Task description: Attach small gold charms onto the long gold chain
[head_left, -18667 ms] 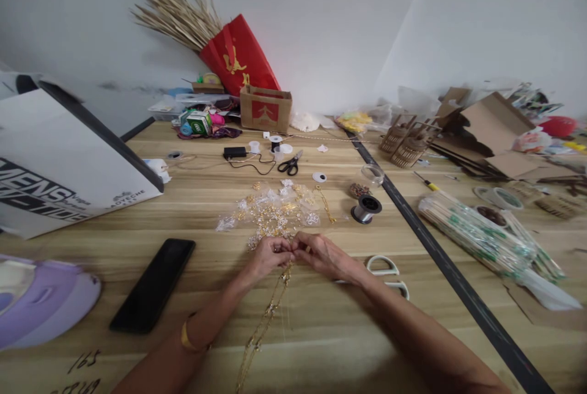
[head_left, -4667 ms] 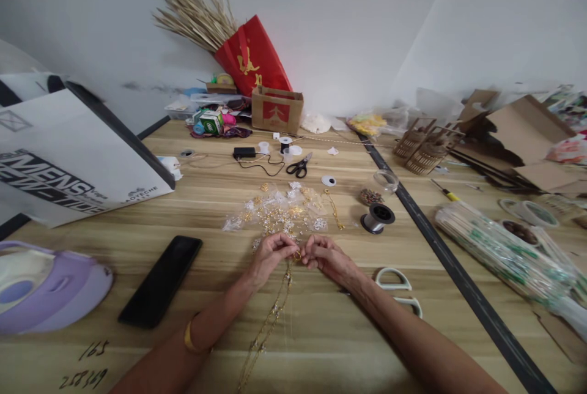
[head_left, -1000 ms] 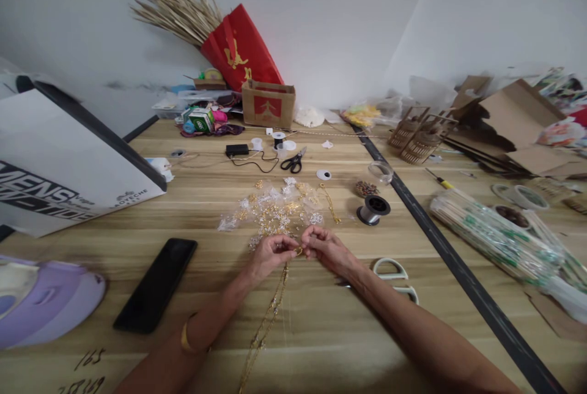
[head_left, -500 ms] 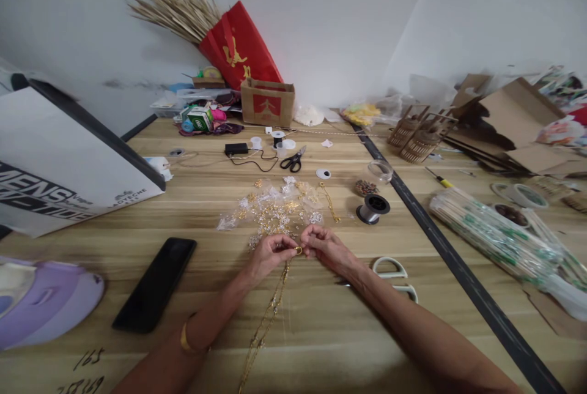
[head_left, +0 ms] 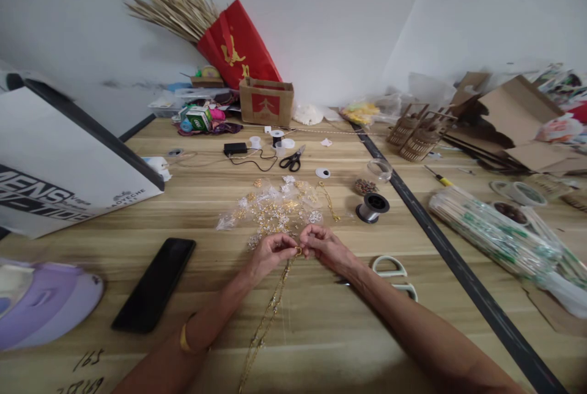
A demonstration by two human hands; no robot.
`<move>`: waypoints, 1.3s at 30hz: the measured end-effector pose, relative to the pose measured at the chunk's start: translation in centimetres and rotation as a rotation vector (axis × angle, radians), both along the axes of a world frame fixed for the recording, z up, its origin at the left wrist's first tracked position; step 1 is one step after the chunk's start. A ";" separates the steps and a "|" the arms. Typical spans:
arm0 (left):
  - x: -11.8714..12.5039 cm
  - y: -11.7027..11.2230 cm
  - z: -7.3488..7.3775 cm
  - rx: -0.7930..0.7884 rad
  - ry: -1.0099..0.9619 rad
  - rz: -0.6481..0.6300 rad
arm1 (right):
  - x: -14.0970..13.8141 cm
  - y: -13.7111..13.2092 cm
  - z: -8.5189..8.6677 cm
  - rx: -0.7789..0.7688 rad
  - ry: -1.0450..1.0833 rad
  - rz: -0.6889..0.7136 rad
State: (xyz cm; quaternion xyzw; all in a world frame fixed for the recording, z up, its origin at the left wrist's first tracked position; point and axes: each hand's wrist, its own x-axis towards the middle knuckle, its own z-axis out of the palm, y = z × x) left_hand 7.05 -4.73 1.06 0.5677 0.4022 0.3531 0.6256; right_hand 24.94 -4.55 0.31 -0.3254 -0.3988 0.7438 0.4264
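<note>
My left hand [head_left: 274, 252] is closed in a pinch on a gold clasp or ring [head_left: 298, 251] at the end of a gold chain necklace [head_left: 270, 311]. The chain hangs down toward the table's front edge, with small clear beads along it. Close beside it, my right hand [head_left: 324, 248] is also pinched, its fingertips almost meeting the left ones; what sits between them is too small to make out. Just beyond both hands lies a pile of bagged clear and gold beads [head_left: 275, 207]. A short gold chain [head_left: 328, 201] rests right of the pile.
Pale-handled scissors [head_left: 389, 267] lie partly under my right forearm. A wire spool [head_left: 373, 207] stands beyond it, near a dish of beads [head_left: 365, 186]. Black scissors [head_left: 292, 160] lie farther back. At left are a phone [head_left: 155, 284] and a large white box [head_left: 68, 161]; wrapped sticks [head_left: 495, 232] lie right.
Both hands stay in nearly the same place. The gold piece at the fingertips has turned slightly, and the whole view has shifted a little.
</note>
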 end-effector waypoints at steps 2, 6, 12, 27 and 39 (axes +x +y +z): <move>0.0 0.0 -0.1 0.003 -0.001 0.014 | 0.0 0.0 -0.1 0.000 0.002 0.001; 0.0 0.1 -0.1 0.015 0.002 0.051 | 0.0 0.0 -0.1 0.010 -0.001 0.013; 0.0 0.1 0.0 -0.001 -0.013 0.075 | 0.0 -0.1 0.1 0.015 0.001 0.017; 0.1 0.1 -0.1 -0.033 -0.063 0.106 | 0.1 -0.1 0.2 -0.001 -0.010 0.023; 0.0 0.0 0.3 0.034 -0.018 -0.036 | 0.0 -0.1 0.0 0.074 -0.048 0.042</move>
